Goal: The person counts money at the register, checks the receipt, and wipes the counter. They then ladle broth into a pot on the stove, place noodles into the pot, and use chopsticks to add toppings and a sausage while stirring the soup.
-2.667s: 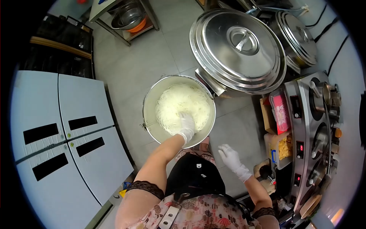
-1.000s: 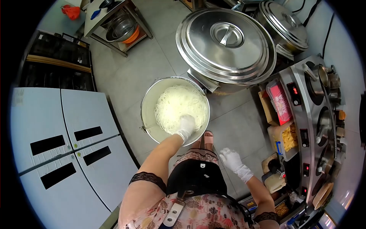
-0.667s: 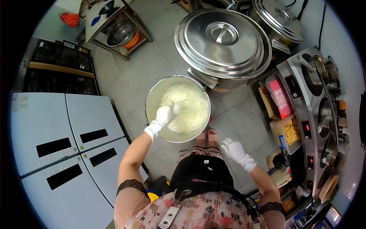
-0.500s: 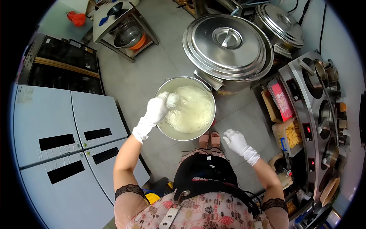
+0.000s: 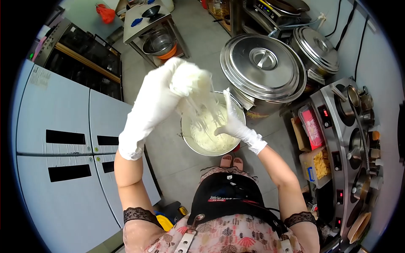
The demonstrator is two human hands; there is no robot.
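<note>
My left hand (image 5: 158, 95), in a white glove, is raised high above the bucket's left side and wrapped round a bundle of white noodles (image 5: 192, 81). Loose strands hang from it down toward the bucket (image 5: 189, 141), where more noodles (image 5: 211, 134) lie in a pale mass. Over the bucket's right side is my gloved right hand (image 5: 234, 124), beside the hanging strands, its thumb and fingers spread apart and nothing held between them.
A large lidded steel pot (image 5: 261, 69) stands beyond the bucket to the right, with a smaller one (image 5: 316, 52) behind it. Burners (image 5: 337, 158) line the right side. Pale blue cabinets (image 5: 63, 109) stand at the left. A low table (image 5: 145, 23) is further back.
My left hand has come out of the bucket and risen with a bundle of noodles. My right hand has moved from beside my body to over the bucket, its fingers spreading.
</note>
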